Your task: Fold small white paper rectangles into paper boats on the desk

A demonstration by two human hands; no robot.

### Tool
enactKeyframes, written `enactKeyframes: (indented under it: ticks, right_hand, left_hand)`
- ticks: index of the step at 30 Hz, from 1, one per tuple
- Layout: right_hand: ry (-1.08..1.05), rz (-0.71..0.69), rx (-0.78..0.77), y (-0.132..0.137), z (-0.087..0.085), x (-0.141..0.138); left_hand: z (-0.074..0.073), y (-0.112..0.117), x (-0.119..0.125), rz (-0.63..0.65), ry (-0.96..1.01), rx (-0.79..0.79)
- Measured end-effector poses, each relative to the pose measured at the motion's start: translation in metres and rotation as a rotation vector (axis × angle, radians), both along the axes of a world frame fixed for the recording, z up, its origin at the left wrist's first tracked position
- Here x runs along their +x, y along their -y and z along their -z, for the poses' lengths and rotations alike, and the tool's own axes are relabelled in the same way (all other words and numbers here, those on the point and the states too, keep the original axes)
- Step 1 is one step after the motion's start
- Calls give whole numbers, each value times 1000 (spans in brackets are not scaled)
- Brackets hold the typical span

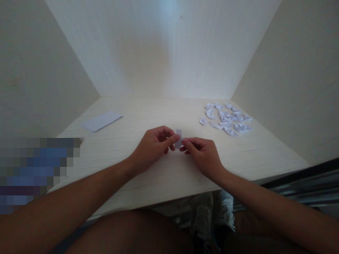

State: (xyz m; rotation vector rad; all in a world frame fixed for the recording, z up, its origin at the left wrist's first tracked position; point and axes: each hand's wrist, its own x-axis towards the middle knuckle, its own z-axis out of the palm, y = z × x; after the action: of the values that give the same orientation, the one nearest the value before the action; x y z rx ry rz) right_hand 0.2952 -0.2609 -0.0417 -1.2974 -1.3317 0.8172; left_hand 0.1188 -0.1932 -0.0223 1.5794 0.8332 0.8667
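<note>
While both hands are meeting mid-table: the small white rectangular paper strip (178,144) is sitting between the fingertips, near-centre, long side running near to far.
Left hand (153,144): thumb is pressing on the strip's left side, index finger curling behind; gripping it.
Right hand (205,155): thumb and index finger are pinching the right edge; other fingers are curling loosely under.
Strip handling: light, even pressure from both thumbs is probably working best; hard pinching is risking a skewed crease. Layers aren't showing, can't tell the fold count.
Line of sight: fingertips are covering the strip's middle, so edge alignment is likely needing a check at the exposed far and near ends.
Right far side: crumpled-looking folded white paper pieces (224,117) are lying in a loose cluster, well apart from the hands.
Left far side: flat white rectangular paper (102,121) is lying alone; one sheet or several, can't tell.
Pale wood-grain table (169,180): upright panels are bounding it left, far and right, limiting elbow swing.
Left near edge: a pixelated patch is hiding whatever's there.
</note>
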Motion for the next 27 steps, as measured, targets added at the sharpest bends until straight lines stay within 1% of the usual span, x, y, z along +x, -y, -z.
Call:
enactKeyframes:
  ticks: [8,12,18,27]
  right_hand:
    - [-62,-40,10,2,-3,2]
    - [-122,-47,34,0,-3,1]
    - [-180,-37,42,-3,1,5]
    - [-207,-61,43,-1,1,5]
  left_hand:
    - [5,-2,1,40,66,-49]
    - [7,-5,1,72,101,-108]
    - [4,-3,1,97,129,-167]
    - [4,-4,-3,240,273,-305]
